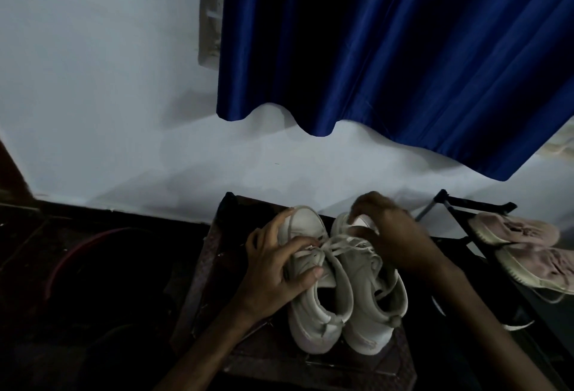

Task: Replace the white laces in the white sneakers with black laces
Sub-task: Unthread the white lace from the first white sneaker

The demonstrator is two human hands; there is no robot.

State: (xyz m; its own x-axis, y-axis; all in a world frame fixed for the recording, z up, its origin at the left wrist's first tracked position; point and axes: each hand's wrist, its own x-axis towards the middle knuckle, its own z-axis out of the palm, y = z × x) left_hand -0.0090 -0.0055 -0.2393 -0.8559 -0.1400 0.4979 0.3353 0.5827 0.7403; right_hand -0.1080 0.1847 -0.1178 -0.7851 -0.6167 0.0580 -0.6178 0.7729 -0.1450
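Two white sneakers stand side by side on a dark wooden stool (214,254), toes toward the wall. The left sneaker (313,322) is gripped by my left hand (276,269), fingers spread over its side and thumb on the tongue. White laces (338,246) are tied across both shoes in the middle. My right hand (391,232) curls over the toe and front of the right sneaker (369,328), fingers bent down onto it. No black laces are in view.
A pair of pinkish shoes (525,247) lies on a dark rack (459,204) at the right. A blue curtain (388,49) hangs above against a pale wall. The floor at left is dark, with a reddish hoop shape (71,254).
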